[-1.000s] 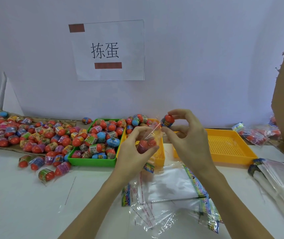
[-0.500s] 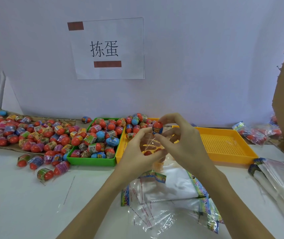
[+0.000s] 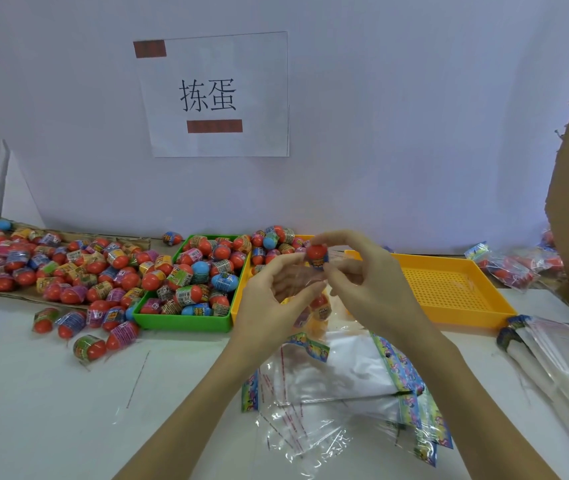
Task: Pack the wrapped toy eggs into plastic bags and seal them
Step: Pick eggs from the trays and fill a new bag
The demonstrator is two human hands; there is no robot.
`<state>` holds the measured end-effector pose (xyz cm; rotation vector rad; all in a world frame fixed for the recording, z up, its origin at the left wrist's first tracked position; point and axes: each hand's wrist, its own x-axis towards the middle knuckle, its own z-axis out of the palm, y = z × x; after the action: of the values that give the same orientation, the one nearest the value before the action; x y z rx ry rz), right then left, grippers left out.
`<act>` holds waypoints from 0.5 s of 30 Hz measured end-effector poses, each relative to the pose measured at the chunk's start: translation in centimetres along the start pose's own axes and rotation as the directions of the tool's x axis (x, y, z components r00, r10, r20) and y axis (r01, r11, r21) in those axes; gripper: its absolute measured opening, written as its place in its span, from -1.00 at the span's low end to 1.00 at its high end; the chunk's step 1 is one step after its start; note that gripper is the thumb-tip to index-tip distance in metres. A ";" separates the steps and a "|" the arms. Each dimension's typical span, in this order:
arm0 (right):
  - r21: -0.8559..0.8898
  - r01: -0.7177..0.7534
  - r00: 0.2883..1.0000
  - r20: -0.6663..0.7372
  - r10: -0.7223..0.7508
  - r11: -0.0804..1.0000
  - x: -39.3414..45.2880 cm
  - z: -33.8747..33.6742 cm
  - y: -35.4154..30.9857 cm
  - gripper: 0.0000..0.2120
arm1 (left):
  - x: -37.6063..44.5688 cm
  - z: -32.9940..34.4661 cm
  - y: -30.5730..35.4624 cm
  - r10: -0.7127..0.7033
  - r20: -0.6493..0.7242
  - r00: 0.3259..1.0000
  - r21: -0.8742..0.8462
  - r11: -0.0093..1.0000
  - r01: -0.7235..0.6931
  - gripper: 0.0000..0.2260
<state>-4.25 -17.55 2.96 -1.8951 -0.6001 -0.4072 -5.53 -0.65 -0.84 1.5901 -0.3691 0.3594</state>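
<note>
Right hand pinches a wrapped egg over an open clear bag held by the left hand, centre of frame.

The right hand (image 3: 362, 282) pinches a red wrapped egg (image 3: 317, 253) between thumb and forefinger, its other fingers loosely spread. The left hand (image 3: 272, 306) grips the mouth of a clear plastic bag (image 3: 314, 308) with curled fingers, just below the egg; the bag hangs above the surface and at least two eggs show inside it. Behind the hands, centre left, a green tray (image 3: 186, 322) is full of eggs; a yellow tray (image 3: 456, 292) sits centre right. Loose eggs (image 3: 51, 268) cover the left of the frame. A stack of flat bags (image 3: 345, 386) lies on the white surface (image 3: 51, 410) at lower centre. Filled bags (image 3: 511, 268) lie at the far right.
</note>
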 end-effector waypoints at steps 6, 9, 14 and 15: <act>-0.062 0.018 0.997 -0.071 -0.022 0.998 -0.1 0.4 0.0 -0.82 | 0.0 0.0 0.0 0.005 -0.029 1.000 -0.018 1.000 -0.005 -0.66; -0.133 0.017 0.995 -0.094 -0.030 0.991 -0.1 0.3 0.1 -0.87 | 0.0 0.1 0.1 -0.009 -0.045 0.999 -0.038 0.999 0.007 -0.66; -0.255 0.042 0.997 -0.053 -0.058 0.966 -0.2 0.5 0.0 -0.93 | 0.1 0.1 0.2 -0.014 -0.086 0.996 -0.061 0.998 0.008 -0.67; -0.267 0.047 0.997 -0.046 -0.061 0.962 -0.2 0.6 -0.1 -0.91 | 0.1 0.1 0.2 -0.017 -0.092 0.996 -0.062 0.998 0.011 -0.67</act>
<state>-4.49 -17.07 2.68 -2.1190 -0.5846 -0.5980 -5.55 -0.76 -0.67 1.5100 -0.2955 0.4056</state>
